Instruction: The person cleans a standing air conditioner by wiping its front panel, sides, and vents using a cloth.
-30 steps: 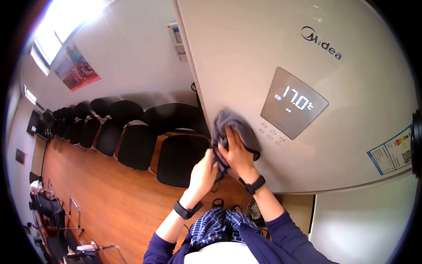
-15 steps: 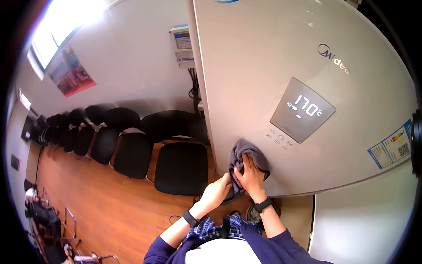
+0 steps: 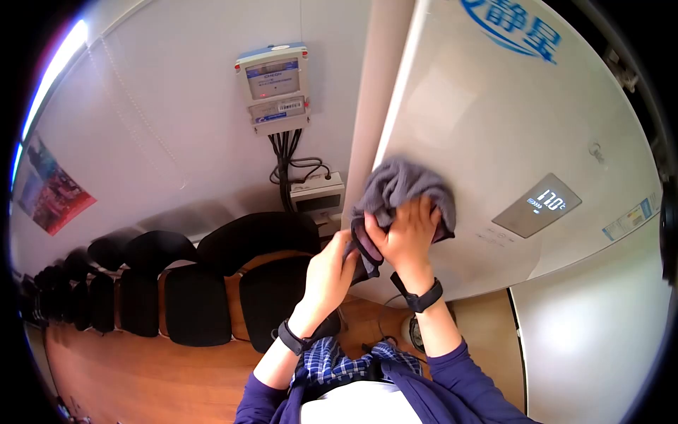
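Note:
A bunched grey cloth (image 3: 404, 185) lies against the front of a tall pale air conditioner (image 3: 487, 120), near its left edge. My right hand (image 3: 408, 234) presses on the cloth, fingers bent over its folds. Lower and to the left, my left hand (image 3: 329, 274) grips a hanging end of the same cloth between thumb and fingers. The lit display (image 3: 538, 205) on the air conditioner reads 17.0 °C and sits to the right of my right hand. Both wrists wear black bands.
An electricity meter (image 3: 274, 86) hangs on the white wall at the left, with black cables (image 3: 285, 164) running down to a small box (image 3: 318, 195). A row of black chairs (image 3: 198, 302) lines that wall above the wooden floor (image 3: 169, 374). A poster (image 3: 53, 187) is further left.
My view has swung left and upward, so the meter shows fully. Both hands and the cloth have moved up the air conditioner's front, closer to its left edge.

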Demonstrator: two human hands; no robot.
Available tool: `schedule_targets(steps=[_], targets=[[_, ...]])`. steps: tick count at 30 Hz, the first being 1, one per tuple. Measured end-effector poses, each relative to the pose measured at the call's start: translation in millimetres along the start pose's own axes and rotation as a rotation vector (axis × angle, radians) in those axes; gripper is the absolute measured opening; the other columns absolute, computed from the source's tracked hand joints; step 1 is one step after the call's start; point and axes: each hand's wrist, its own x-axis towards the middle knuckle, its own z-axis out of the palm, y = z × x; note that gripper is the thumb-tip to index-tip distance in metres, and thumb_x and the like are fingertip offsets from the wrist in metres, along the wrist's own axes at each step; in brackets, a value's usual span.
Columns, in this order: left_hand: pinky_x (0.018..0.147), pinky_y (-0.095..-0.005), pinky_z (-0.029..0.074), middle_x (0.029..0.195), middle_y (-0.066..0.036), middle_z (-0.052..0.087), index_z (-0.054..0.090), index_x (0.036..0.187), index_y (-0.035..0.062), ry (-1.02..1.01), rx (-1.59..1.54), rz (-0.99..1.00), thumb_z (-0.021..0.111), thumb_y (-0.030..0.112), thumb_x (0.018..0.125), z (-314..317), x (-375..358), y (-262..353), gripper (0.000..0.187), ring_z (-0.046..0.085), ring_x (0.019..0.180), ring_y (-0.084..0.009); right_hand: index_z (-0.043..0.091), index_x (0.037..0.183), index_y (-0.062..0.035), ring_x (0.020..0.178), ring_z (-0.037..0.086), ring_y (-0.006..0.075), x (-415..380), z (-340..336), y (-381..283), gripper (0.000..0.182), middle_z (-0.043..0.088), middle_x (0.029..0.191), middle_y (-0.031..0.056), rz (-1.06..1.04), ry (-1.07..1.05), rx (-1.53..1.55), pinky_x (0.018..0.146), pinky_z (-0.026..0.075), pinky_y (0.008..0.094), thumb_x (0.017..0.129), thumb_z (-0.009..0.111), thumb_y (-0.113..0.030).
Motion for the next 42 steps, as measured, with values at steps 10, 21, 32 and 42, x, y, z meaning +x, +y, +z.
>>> schedule_targets(steps=[10, 21, 32, 42], targets=[[0.063, -0.0463, 0.047, 0.087, -0.021, 0.059, 0.048, 0.103, 0.0034, -0.357, 0.044, 0.069, 0.056, 0.012, 0.084, 25.9, -25.8, -82.3, 0.023, 0.057, 0.08, -0.0406, 0.062, 0.09, -0.0108, 0.074, 0.065, 0.0222, -114.8, 26.4, 12.3, 0.03, 0.065, 0.084, 0.0065, 0.074, -0.402, -0.048, 0.059, 0.05, 0.0341, 0.074, 0.067, -0.036], [0.054, -0.0392, 0.046, 0.081, -0.011, 0.052, 0.054, 0.099, 0.0056, 0.015, -0.059, 0.451, 0.063, 0.0, 0.066, 17.3, 69.6, -16.3, 0.035, 0.057, 0.064, -0.0318, 0.049, 0.117, -0.0035, 0.105, 0.047, 0.0411, 22.2, -6.4, 27.4, 0.067, 0.052, 0.116, 0.0197, 0.048, 0.056, -0.263, 0.089, 0.027, 0.0573, 0.07, 0.065, -0.049], [0.058, -0.0445, 0.048, 0.08, -0.013, 0.057, 0.051, 0.097, 0.0062, -0.401, 0.136, 0.174, 0.053, 0.006, 0.079, 57.5, -3.7, -116.2, 0.018, 0.059, 0.068, -0.0355, 0.059, 0.104, -0.0088, 0.084, 0.06, 0.0327, -152.3, 51.1, 19.3, 0.046, 0.063, 0.094, 0.0124, 0.213, -0.374, -0.148, 0.075, 0.045, 0.0428, 0.069, 0.069, -0.037], [0.054, -0.0393, 0.044, 0.077, -0.015, 0.054, 0.054, 0.094, 0.0006, -0.045, -0.063, 0.464, 0.058, -0.007, 0.064, -9.2, 76.9, 1.9, 0.031, 0.056, 0.066, -0.036, 0.055, 0.108, -0.0033, 0.111, 0.042, 0.044, 16.7, -14.4, 10.3, 0.046, 0.05, 0.115, 0.0231, 0.254, 0.042, -0.132, 0.098, 0.022, 0.0568, 0.076, 0.066, -0.035]])
